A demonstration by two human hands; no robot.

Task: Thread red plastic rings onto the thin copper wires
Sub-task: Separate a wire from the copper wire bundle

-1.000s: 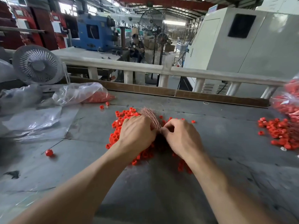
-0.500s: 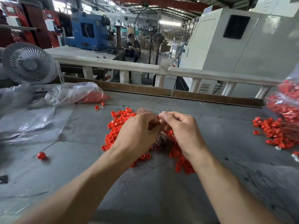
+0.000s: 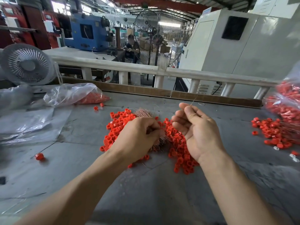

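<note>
A pile of small red plastic rings lies on the grey table under both my hands. A bundle of thin copper wires lies across the pile, its far end fanned out. My left hand is curled over the bundle's near part and grips it. My right hand is raised above the pile, palm turned toward me, and pinches a single thin wire between thumb and forefinger. The wire runs up past the fingertips.
A second heap of red rings and a clear bag of them sit at the right edge. On the left lie plastic bags, a loose ring on a wire and a white fan. A white rail borders the table's far side.
My right hand has lifted away from my left hand, turned palm up and drawn one wire out of the bundle. My left hand stays on the bundle.
</note>
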